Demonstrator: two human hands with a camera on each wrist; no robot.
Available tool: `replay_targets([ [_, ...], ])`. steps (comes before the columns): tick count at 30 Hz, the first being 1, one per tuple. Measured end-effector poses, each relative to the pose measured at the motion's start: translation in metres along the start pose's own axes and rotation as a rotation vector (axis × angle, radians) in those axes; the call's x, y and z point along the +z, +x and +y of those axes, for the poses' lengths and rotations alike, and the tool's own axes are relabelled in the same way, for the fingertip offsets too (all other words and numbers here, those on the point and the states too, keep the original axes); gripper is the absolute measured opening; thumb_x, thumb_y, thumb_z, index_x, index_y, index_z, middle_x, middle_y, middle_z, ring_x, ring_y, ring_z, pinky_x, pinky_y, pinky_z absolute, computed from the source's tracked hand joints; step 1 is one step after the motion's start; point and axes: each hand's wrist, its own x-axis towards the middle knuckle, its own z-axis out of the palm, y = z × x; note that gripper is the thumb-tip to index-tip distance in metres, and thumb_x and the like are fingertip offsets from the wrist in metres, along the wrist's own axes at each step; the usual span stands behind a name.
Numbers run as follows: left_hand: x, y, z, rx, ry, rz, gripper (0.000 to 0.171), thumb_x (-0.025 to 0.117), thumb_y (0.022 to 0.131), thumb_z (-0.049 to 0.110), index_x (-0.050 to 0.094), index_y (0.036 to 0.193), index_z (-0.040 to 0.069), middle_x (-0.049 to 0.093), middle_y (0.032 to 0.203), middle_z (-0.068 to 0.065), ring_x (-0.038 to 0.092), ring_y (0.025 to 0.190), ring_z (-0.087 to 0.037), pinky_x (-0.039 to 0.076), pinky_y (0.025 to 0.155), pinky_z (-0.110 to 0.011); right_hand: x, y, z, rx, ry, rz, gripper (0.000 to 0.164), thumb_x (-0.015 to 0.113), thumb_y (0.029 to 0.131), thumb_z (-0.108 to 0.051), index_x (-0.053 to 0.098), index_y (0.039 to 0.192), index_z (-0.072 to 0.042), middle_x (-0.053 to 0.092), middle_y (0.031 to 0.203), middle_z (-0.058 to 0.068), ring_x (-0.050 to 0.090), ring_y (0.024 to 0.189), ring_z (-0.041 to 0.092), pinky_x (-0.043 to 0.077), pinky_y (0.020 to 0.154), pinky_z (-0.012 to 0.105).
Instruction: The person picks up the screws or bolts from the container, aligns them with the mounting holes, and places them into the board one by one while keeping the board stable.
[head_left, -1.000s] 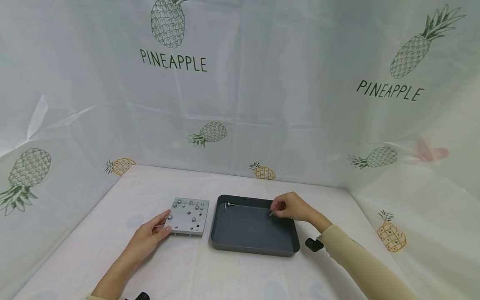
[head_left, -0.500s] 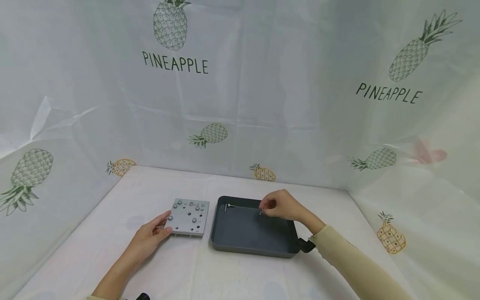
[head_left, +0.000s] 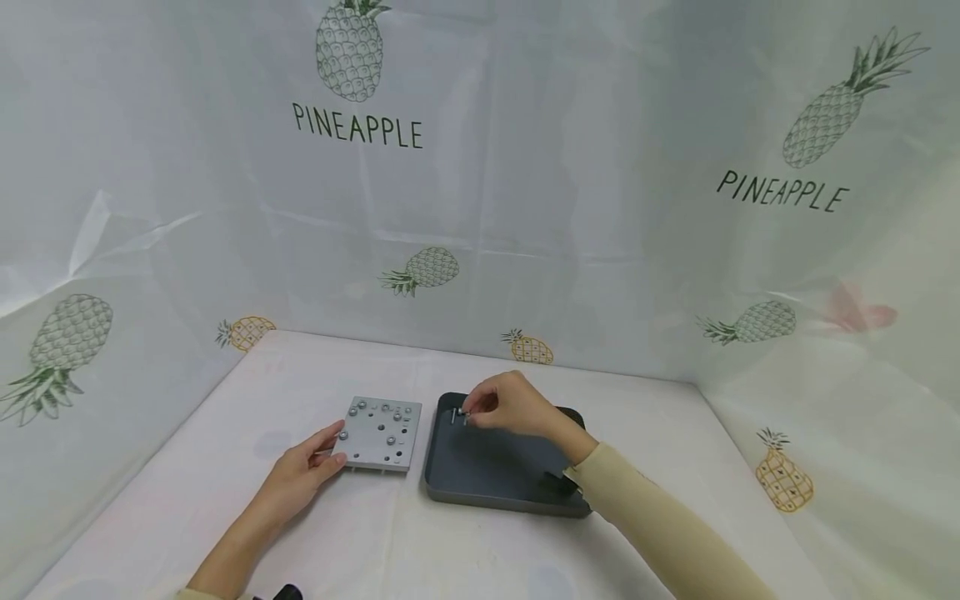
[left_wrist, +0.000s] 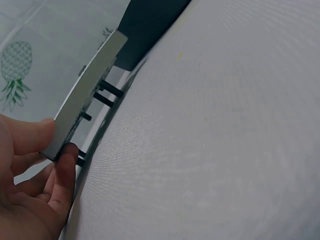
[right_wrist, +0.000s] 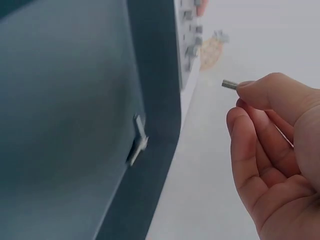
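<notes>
Silvery, one plate [head_left: 367,438] is being gripped left of one tray [head_left: 487,471] by the left hand [head_left: 300,471] — holding one edge only could be letting it tip. Above the tray, the right hand [head_left: 513,406] is pinching one screw [right_wrist: 229,84] — so slim it could be slipping. Two loose screws [right_wrist: 142,142] are lying in the tray's far left corner; the plate's screw heads [head_left: 391,441] are defying count.

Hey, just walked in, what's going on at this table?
A person's left hand grips a metal plate by its edge. The right hand pinches a small threaded screw over a dark tray, where small metal parts lie in a corner. Bolt heads show on the plate, among open holes.
</notes>
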Motion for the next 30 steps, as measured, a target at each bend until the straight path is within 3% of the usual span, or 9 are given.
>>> replay_targets([
  [14,0.000,0.001,-0.004,0.004,0.006,0.014,0.067,0.069,0.105,0.031,0.042,0.163,0.010,0.053,0.155,-0.026,0.063,0.115,-0.021,0.050,0.094,-0.024,0.040,0.050,-0.016,-0.009,0.022,-0.034,0.009,0.081,0.093,-0.006,0.083,0.102,-0.007,0.076,0.086,-0.009,0.067,0.076,0.001,0.058,0.073,0.021],
  [17,0.000,0.001,-0.005,-0.001,0.001,0.013,0.068,0.069,0.105,0.032,0.042,0.164,0.011,0.053,0.155,-0.025,0.064,0.116,-0.020,0.050,0.097,-0.027,0.045,0.059,-0.016,-0.008,0.011,-0.042,0.009,0.081,0.092,-0.006,0.083,0.101,-0.007,0.076,0.085,-0.009,0.066,0.075,0.000,0.057,0.072,0.020],
  [23,0.000,0.002,-0.005,0.004,0.013,0.016,0.068,0.068,0.105,0.035,0.042,0.164,0.011,0.053,0.156,-0.026,0.064,0.116,-0.021,0.049,0.105,-0.045,0.055,0.071,-0.017,-0.024,0.003,-0.076,0.009,0.081,0.092,-0.006,0.084,0.101,-0.008,0.076,0.086,-0.009,0.065,0.075,-0.001,0.056,0.072,0.018],
  [30,0.001,0.002,-0.004,0.009,0.014,0.014,0.067,0.069,0.105,0.030,0.043,0.163,0.012,0.053,0.155,-0.025,0.062,0.110,-0.021,0.050,0.095,-0.031,0.064,0.077,-0.014,-0.027,-0.004,-0.114,0.009,0.081,0.093,-0.005,0.083,0.100,-0.010,0.078,0.088,-0.006,0.066,0.076,-0.002,0.056,0.072,0.017],
])
